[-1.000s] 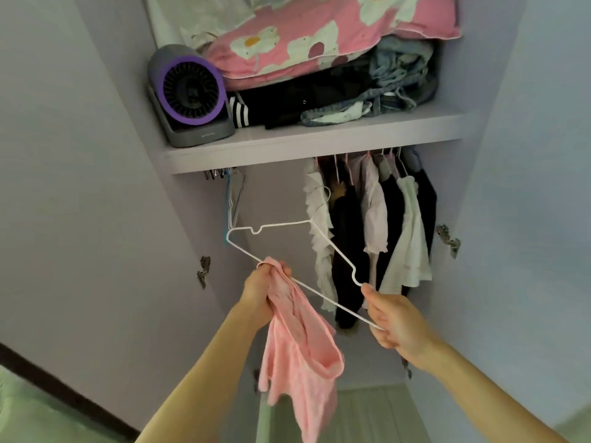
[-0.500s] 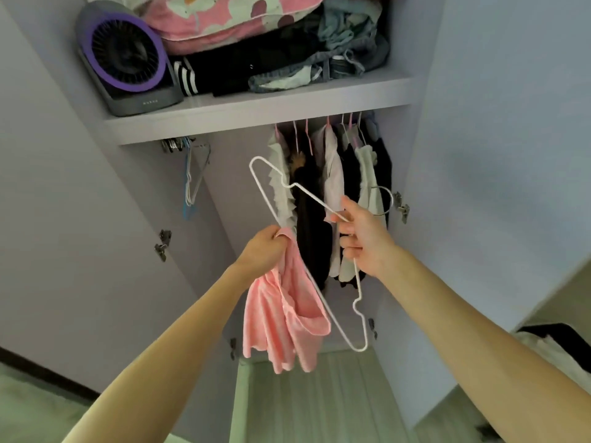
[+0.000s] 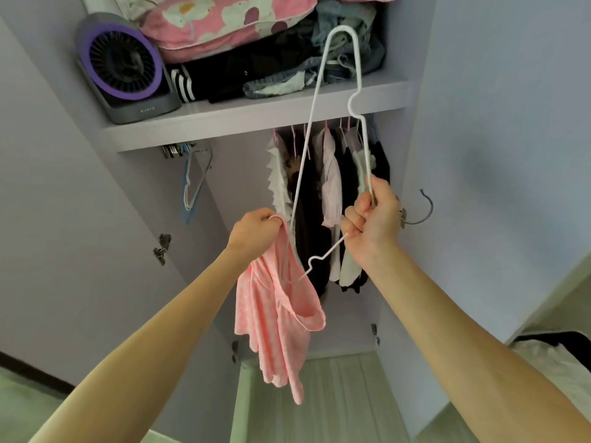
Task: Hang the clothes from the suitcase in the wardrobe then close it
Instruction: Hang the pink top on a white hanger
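The right hand (image 3: 372, 215) is closed in a fist around a white wire hanger (image 3: 323, 91), near where its metal hook curls out past the wrist toward the open door. The hanger stands on end: one shoulder tip rises up in front of the shelf (image 3: 224, 123), while the other, lower end dips into the neck opening of a pink garment (image 3: 278, 318). The left hand (image 3: 256, 233) pinches the top edge of that garment between thumb and fingers, its grip tight on the cloth, and the rest of the fabric hangs loose below, in front of the wardrobe's open lower compartment. Behind the hands, a row of hung clothes (image 3: 329, 199), white, black and pale pink, crowds the right side of the rail; a few empty hangers (image 3: 195, 180) dangle at the left. On the shelf sit a grey and purple fan (image 3: 123, 68), a floral pink pillow (image 3: 224, 20) and a heap of dark folded clothing (image 3: 243, 75).
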`<state>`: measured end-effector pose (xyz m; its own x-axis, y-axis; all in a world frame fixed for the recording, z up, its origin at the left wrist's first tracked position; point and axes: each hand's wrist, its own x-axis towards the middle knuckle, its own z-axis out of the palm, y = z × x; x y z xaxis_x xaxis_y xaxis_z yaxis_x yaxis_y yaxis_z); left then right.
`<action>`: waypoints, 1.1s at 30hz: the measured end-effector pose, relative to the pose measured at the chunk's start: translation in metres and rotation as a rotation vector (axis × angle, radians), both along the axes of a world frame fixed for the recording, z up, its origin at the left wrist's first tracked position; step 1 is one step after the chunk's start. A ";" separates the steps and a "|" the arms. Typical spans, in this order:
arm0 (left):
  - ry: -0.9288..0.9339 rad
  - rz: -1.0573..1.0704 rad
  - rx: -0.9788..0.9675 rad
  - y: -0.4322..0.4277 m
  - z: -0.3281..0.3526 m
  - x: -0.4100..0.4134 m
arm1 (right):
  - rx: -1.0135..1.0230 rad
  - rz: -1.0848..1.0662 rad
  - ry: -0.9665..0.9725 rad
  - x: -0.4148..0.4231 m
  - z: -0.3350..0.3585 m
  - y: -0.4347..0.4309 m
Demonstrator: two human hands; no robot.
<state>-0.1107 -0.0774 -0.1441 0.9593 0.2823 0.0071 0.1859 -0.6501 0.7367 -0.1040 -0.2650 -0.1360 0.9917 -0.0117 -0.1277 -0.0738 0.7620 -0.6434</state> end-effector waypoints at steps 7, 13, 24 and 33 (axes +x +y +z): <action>-0.062 0.086 -0.208 0.022 0.040 0.008 | -0.380 0.050 -0.054 0.005 -0.030 0.024; -0.102 0.184 -0.113 0.066 0.047 -0.001 | -0.886 0.215 -0.148 0.016 -0.045 0.007; -0.053 0.230 0.367 0.100 0.065 -0.020 | -1.792 0.343 -0.438 0.025 -0.029 0.003; 0.140 -0.195 0.317 0.075 0.046 -0.015 | -1.772 0.226 -0.625 0.037 0.031 0.037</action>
<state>-0.1257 -0.0028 -0.0984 0.9925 0.0998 -0.0703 0.1211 -0.8744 0.4698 -0.0666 -0.2279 -0.1046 0.8862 0.4111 0.2136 0.4580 -0.7079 -0.5377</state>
